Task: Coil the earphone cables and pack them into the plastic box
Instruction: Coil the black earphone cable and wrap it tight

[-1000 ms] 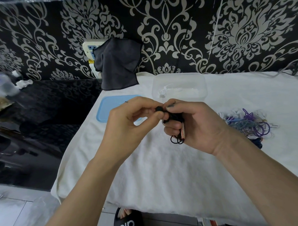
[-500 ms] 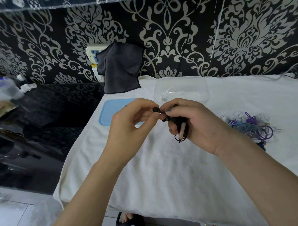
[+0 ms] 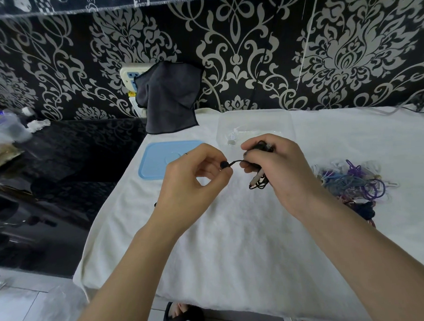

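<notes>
Two hands | left grip [image 3: 195,182] pinches earbud [image 3: 224,164] | right grip [image 3: 276,167] clutches black earphone coil [image 3: 258,182]

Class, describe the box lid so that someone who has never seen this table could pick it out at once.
Start at the white cloth covering the table, then look to its far left corner, below the hanging dark grey cloth. The lid lies flat there, left of the clear plastic box; it is the only pale blue, rounded rectangle.

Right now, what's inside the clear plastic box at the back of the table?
One white earphone coil lies in the plastic box, near its left wall. The right hand covers the box's front edge, so anything there is hidden.
</notes>
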